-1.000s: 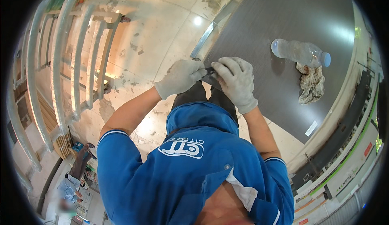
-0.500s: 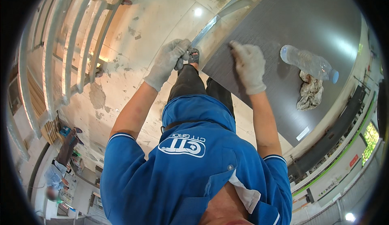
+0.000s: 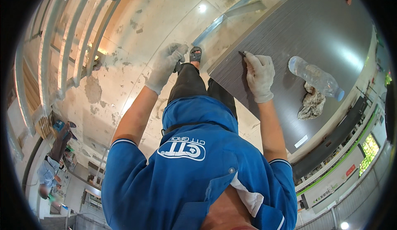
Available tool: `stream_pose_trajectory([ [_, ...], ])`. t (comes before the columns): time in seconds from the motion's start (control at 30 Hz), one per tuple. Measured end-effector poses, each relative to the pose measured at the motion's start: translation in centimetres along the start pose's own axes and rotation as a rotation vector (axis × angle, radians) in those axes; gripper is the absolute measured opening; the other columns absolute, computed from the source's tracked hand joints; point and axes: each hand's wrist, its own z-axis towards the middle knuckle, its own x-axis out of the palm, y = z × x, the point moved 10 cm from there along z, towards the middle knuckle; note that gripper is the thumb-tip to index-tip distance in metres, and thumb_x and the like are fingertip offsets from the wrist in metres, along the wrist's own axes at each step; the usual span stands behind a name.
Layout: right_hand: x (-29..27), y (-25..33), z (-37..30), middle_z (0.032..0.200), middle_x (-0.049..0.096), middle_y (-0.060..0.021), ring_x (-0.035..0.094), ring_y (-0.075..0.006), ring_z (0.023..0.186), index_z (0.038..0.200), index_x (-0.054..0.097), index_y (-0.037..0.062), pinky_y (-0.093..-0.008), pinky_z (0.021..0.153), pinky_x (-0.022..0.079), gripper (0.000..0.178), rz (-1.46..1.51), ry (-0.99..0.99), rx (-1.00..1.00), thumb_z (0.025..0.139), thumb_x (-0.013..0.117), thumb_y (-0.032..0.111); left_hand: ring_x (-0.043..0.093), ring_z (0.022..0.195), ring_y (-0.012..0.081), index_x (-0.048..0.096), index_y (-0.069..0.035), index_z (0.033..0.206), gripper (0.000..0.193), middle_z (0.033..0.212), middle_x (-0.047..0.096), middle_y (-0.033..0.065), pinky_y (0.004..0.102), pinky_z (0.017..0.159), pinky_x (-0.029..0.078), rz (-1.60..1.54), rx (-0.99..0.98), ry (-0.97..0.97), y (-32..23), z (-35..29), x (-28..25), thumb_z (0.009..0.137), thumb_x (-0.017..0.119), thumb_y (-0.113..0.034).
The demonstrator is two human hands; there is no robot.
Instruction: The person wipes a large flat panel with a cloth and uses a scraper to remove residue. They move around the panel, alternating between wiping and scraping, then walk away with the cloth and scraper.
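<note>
Dark wood-grain panel (image 3: 297, 35), left edge: right hand (image 3: 260, 76), now parted from curled left hand (image 3: 164, 67) (contents unclear), pinches a seemingly freed pen-like tool (image 3: 242, 53).

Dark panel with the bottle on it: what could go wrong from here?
The clear bottle lies on its side, so a jolt to the dark panel could roll it. The small dark object in the right hand is close to the panel's surface and might scratch or mark it. A shiny strip lies near the sandal, so a step forward could catch it.
</note>
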Motion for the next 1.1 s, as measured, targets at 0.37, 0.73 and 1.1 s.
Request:
stream_pose_trajectory([
  [0.37,0.8,1.8,-0.5,0.082,0.060,-0.0036,0.056,-0.0249,0.076,0.102,0.072,0.0105,-0.0368,0.069,0.048,0.024,0.075,0.010,-0.135,0.079,0.071,0.003,0.049,0.055,0.0056,0.066,-0.003,0.105,0.036,0.075,0.059,-0.0002,0.0215,0.049,0.037,0.004,-0.014,-0.036,0.1,0.4,0.0,0.099,0.064,-0.038],
  [0.73,-0.3,-2.0,0.4,0.081,0.059,-0.0034,0.057,-0.0262,0.080,0.103,0.071,0.0134,-0.0398,0.075,0.049,0.026,0.051,-0.057,0.211,0.079,0.068,0.005,0.049,0.053,0.0049,0.065,-0.002,0.104,0.035,0.075,0.059,0.0003,0.0207,0.048,0.037,0.021,-0.047,-0.053,0.6,0.4,0.4,0.100,0.063,-0.036],
  [1.1,-4.6,-14.8,8.2,0.094,0.070,-0.0087,0.063,-0.0317,0.095,0.092,0.074,0.0124,-0.0432,0.084,0.051,0.011,-0.218,-0.228,0.421,0.085,0.065,0.010,0.049,0.053,0.0049,0.064,-0.002,0.106,0.035,0.075,0.060,0.0012,0.0208,0.047,0.037,0.019,-0.018,-0.044,1.2,-0.1,0.3,0.100,0.063,-0.036],
])
